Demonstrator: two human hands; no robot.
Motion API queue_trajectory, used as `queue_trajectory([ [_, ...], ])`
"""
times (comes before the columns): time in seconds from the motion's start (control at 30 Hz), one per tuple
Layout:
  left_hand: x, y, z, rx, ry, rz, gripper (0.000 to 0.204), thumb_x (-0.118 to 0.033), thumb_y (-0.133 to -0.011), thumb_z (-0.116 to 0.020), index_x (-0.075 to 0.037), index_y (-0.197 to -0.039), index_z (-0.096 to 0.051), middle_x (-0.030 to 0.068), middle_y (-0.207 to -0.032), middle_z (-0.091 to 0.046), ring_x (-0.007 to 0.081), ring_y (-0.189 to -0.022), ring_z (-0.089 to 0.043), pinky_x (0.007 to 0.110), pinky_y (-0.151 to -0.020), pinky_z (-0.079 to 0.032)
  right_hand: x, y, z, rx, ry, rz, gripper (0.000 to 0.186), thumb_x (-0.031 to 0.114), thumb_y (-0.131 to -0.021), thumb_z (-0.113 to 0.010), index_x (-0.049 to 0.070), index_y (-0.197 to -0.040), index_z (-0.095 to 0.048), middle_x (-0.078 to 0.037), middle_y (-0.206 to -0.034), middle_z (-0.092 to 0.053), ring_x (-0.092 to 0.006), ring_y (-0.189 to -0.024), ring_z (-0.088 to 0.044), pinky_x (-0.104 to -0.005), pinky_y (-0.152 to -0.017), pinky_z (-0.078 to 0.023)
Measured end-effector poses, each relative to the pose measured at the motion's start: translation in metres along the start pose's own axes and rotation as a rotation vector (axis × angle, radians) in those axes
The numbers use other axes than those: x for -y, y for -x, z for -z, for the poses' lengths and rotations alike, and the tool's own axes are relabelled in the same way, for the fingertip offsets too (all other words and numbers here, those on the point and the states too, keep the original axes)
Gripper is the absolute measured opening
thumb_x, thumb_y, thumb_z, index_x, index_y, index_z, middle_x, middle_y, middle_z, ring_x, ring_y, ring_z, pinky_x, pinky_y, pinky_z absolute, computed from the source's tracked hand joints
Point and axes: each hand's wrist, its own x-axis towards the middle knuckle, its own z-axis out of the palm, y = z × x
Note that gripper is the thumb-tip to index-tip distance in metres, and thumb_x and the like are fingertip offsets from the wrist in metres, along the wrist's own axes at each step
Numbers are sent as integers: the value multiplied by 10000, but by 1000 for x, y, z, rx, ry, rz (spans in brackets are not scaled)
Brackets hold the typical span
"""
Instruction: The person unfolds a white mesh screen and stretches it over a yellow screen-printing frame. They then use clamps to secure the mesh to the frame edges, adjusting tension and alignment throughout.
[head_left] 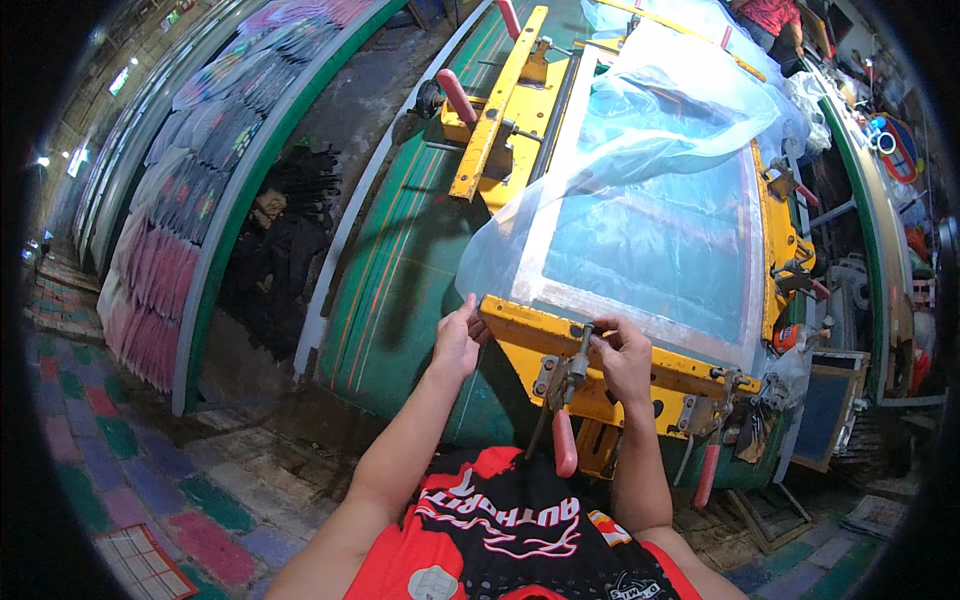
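A screen printing frame (650, 318) with pale blue mesh lies in a yellow metal holder on a long green table. My left hand (457, 342) is at the left end of the holder's near yellow bar (520, 322), thumb up and fingers curled against the bar's end. My right hand (626, 362) closes its fingertips on the upper part of a metal toggle clamp (575, 368) fixed to that bar. The clamp's red handle (565, 445) hangs down between my forearms. A loose sheet of clear plastic film (690, 125) lies crumpled over the mesh's far part and left side.
The green table (375, 290) stretches away under the holder. A second red-handled clamp (707, 475) hangs at the near right. Hanging pink and grey printed pieces (165, 260) line the left rack. Framed screens (830, 410) lean at right. Another person (768, 20) stands at the far right.
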Motion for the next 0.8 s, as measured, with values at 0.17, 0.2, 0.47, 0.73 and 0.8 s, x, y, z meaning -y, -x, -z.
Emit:
queue_trajectory([
  [0.17, -7, -17, 1, 105, 51, -20, 195, -215, -903, -716, -79, -1021, -640, 30, -960, -681, 167, -850, -641, 332, -806, -493, -11, -9, -8, 25, 7, -61, 217, -36, -815, -665, -1, -1030, -669, -74, -863, -682, -133, -697, -647, -284, -648, -522],
  [0.2, -5, -16, 0, 73, 24, -62, 183, -201, -902, -714, -77, -1017, -642, 25, -962, -680, 176, -881, -639, 342, -821, -492, -11, -7, -10, 21, 1, -76, 215, -16, -807, -683, 3, -1021, -675, -91, -869, -688, -147, -693, -643, -293, -653, -519],
  [0.47, -16, -6, -2, -83, -627, -501, 199, -181, -850, -778, 1, -805, -711, 34, -863, -696, 131, -688, -590, 341, -630, -453, -14, -6, -16, 14, 26, -52, 187, -24, -829, -657, 0, -1014, -673, -50, -814, -667, -101, -670, -609, -265, -623, -498],
  [0.73, -26, 11, -12, -249, -1208, -747, 370, -246, -842, -763, 66, -716, -608, 227, -740, -608, 358, -650, -590, 433, -622, -448, -14, -7, -18, 1, 147, 83, 188, -4, -813, -677, 3, -1001, -675, -98, -837, -679, -137, -686, -616, -287, -634, -501],
  [0.8, -27, 13, -14, -245, -1254, -772, 377, -256, -857, -744, 62, -717, -597, 247, -757, -608, 406, -683, -598, 458, -634, -448, -13, -8, -18, -7, 121, 118, 194, 3, -809, -679, 8, -1003, -677, -110, -851, -682, -146, -685, -613, -290, -633, -498],
])
